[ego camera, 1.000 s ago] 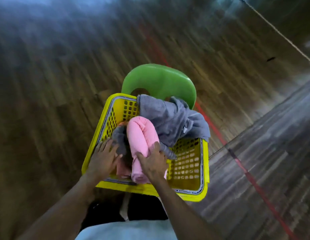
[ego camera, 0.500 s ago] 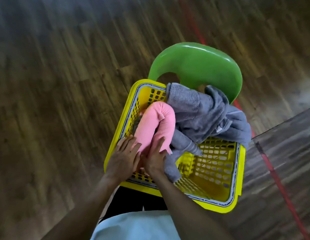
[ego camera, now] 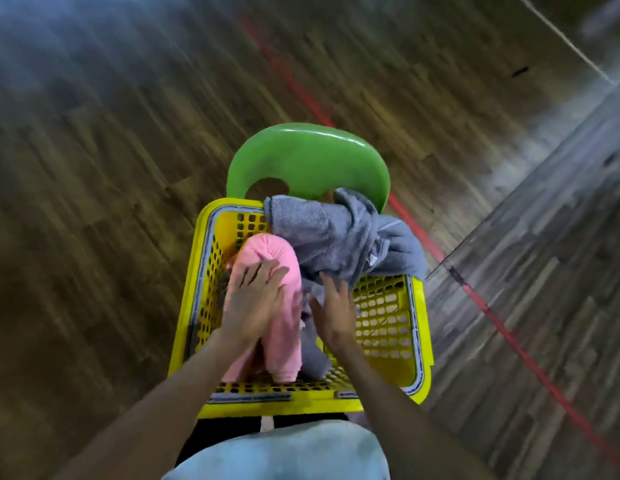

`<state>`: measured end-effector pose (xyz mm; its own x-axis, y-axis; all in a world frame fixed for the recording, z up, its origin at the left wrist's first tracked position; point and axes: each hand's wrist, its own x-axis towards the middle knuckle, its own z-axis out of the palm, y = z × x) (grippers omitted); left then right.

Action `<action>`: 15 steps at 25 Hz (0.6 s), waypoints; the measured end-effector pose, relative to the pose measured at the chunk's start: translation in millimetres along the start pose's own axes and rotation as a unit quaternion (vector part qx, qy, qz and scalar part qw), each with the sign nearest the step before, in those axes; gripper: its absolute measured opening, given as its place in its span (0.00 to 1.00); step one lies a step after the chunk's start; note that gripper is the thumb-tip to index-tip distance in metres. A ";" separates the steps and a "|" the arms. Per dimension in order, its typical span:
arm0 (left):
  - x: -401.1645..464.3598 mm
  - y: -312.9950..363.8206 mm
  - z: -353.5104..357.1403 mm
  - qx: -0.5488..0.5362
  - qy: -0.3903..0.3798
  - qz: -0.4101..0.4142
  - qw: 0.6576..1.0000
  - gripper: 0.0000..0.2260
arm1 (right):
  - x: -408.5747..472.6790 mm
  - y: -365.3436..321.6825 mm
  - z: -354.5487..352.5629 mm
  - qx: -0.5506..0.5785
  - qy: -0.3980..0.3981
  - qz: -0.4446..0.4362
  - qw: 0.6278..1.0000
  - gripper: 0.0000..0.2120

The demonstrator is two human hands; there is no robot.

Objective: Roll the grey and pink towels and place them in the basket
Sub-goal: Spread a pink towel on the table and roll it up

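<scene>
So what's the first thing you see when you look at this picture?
A bright yellow basket in the middle, sitting on a green chair over a dark wooden floor. Inside it on the left lies a rolled pink towel with the left hand laid flat on it. A crumpled grey towel spills over the basket's far right corner, and the right hand reaches toward it.

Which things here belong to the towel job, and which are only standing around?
Belong to the job:
pink towel, rolled, in the basket
grey towel, loose, draped over the rim
yellow basket
left hand, right hand

Only standing around:
green chair
red floor line
</scene>
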<state>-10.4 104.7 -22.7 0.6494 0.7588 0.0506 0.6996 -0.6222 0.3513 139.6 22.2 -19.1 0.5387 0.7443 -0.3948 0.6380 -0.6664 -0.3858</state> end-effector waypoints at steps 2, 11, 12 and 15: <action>43.5 15.9 -3.5 0.030 0.023 0.052 0.998 0.13 | 27.9 14.8 -34.6 -0.044 0.041 -0.012 0.998 0.25; 165.3 27.4 17.6 0.025 -0.062 0.027 0.997 0.18 | 144.8 100.2 -133.6 -0.172 -0.019 -0.099 0.980 0.25; 170.4 24.2 21.1 0.021 -0.063 0.018 0.998 0.18 | 155.1 112.4 -135.2 -0.177 -0.019 -0.113 0.978 0.25; 181.5 14.2 32.8 0.043 -0.036 0.009 0.998 0.11 | 176.5 139.7 -134.1 -0.144 0.017 -0.157 0.977 0.16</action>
<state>127.2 227.2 -39.2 0.6798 0.7333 -0.0128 0.7084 -0.6521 0.2700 397.6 66.3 -30.9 0.3073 0.9142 -0.2643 0.9001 -0.3694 -0.2311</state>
